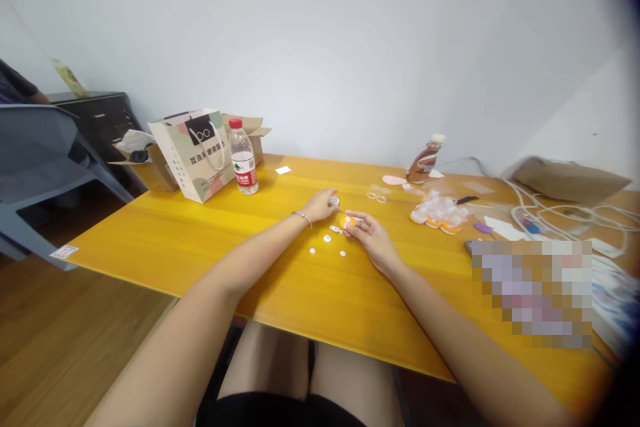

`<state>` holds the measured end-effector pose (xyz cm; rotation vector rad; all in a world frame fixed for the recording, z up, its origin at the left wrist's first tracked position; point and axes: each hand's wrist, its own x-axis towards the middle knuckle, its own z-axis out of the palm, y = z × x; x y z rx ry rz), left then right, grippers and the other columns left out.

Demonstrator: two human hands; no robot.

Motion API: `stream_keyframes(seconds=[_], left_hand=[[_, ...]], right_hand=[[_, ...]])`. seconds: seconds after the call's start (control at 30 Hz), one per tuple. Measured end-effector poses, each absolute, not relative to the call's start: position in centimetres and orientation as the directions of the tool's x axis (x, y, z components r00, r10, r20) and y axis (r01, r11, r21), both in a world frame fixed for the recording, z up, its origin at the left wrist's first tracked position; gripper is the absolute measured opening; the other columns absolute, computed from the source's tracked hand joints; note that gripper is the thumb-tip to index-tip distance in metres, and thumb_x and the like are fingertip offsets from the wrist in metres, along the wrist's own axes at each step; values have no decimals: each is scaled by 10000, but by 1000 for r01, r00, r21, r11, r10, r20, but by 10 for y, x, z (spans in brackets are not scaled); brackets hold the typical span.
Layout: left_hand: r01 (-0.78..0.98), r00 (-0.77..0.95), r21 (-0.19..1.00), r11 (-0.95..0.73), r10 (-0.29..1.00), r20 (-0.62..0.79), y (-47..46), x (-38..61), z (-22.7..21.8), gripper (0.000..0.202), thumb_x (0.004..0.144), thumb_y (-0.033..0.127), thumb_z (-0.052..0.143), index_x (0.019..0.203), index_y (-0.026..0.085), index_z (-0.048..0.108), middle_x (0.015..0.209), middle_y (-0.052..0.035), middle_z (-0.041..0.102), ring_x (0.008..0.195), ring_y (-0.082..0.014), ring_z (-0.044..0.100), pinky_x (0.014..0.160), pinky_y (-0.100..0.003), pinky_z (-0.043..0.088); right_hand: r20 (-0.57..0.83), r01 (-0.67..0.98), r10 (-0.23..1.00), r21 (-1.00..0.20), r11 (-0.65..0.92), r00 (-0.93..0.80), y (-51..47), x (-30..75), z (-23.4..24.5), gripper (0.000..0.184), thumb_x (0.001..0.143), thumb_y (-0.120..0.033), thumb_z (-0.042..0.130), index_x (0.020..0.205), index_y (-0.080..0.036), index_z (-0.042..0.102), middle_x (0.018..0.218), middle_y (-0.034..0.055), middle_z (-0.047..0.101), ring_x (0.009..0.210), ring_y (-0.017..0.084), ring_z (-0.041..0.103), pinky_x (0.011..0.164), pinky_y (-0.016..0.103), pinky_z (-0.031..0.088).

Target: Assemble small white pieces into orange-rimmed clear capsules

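My right hand (367, 235) pinches a small round orange disc (344, 220) with a pale piece at its right side. Just left of it, my left hand (323, 205) has its fingers curled together at a small whitish round piece (334, 201); the fingertips are partly hidden. Below the hands lie a white disc (327, 238) and two smaller white dots (313, 251). A small patterned white piece (336, 229) rests beside the orange disc, partly behind my right fingers. To the right sits a bundle of clear plastic with orange and white edges (439, 212).
A paper bag (200, 170) and a red-capped water bottle (243, 160) stand at back left. A brown drink bottle (424, 161), pink oval piece (395, 180) and white ring-shaped pieces (377, 197) lie beyond my right hand. White cables (550, 210) and a blurred-out patch (540, 293) occupy the right.
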<state>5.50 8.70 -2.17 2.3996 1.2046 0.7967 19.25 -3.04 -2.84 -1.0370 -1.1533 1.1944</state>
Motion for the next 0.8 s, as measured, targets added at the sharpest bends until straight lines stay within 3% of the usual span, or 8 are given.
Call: stream_keyframes(seconds=[0.17,0.27,0.4,0.47,0.53,0.63,0.8], left_hand=[[601,510,537,-592,801,312,91,50,-24,245,737,249,504,903,95,596,840,-81,603,823,-176,537,791,-301,409],[511,549,628,-587,785,288,85,36,-21,261,768,320,471,762,99,609,700,-35,597,693,-130,528,725,-268,416],[264,404,889,-374,880,250,67,20,-17,319,728,371,559,917,117,597,959,-72,615,839,-130,548,801,-259,403],[81,434,971,-223,885,167,55,14,-15,354,717,390,582,964,137,594,1040,-86,598,887,-137,550,803,-256,406],[-80,521,995,-63,848,96,41,9,-13,354,740,408,558,976,148,603,1066,-95,591,878,-135,558,755,-242,420],[-187,593,978,94,804,36,25,5,-9,339,748,373,569,1021,175,599,1084,-89,585,850,-119,568,715,-220,427],[-237,665,967,97,742,88,16,2,-4,351,731,296,609,1063,187,578,1152,-90,549,974,-148,549,840,-257,419]], right_hand=[[112,-130,993,-985,114,23,-28,197,-30,387,601,-329,692,944,-216,554,720,-17,602,665,111,575,766,324,447],[130,-117,991,-984,133,28,-26,198,-31,388,608,-350,682,946,-213,549,742,-7,606,663,115,576,748,325,455],[137,-84,991,-987,137,11,-28,195,-29,387,617,-346,673,955,-209,545,719,-13,601,664,114,577,748,319,448],[129,-65,992,-990,128,-13,-30,193,-28,387,615,-331,674,959,-211,543,706,-19,600,675,114,579,758,315,441],[122,-49,992,-992,120,-37,-31,191,-28,396,604,-313,683,960,-215,542,715,-20,602,694,116,580,769,312,435],[128,-35,990,-991,126,-55,-32,189,-29,400,590,-288,691,956,-216,546,734,-18,606,711,113,577,773,304,431],[166,-17,985,-986,166,-53,-32,189,-28,401,594,-293,687,958,-218,538,761,-5,620,737,130,586,759,309,437]])
